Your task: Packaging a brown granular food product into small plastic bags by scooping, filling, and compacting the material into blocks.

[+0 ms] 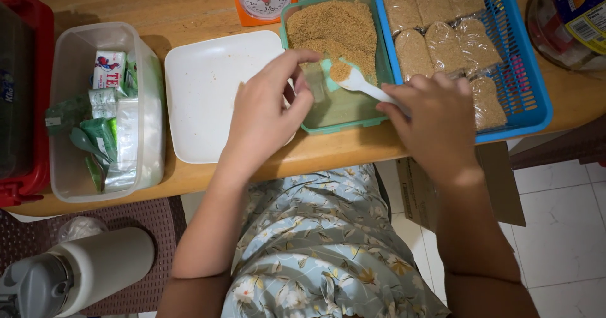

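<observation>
Two hands are at work over the green tub (315, 126) of brown granules (334, 30), and I read the step as filling a small clear bag from a spoon. My right hand (435, 125) is closed round the handle of the white spoon (353, 78), whose bowl carries a heap of the granules and sits just above the tub's emptied near end. My left hand (268, 113) pinches the small clear bag (314, 81) between thumb and fingertips, right beside the spoon's bowl. To do this well, I judge the bag's mouth should be held wide and kept over the tub, so spills fall back in. The spoon should tip slowly, touching the bag's lip. Filled packets (445, 37) already lie in the blue basket (524, 97) at right; the white tray (208, 90) on the counter (189, 2) lies under my left wrist.
</observation>
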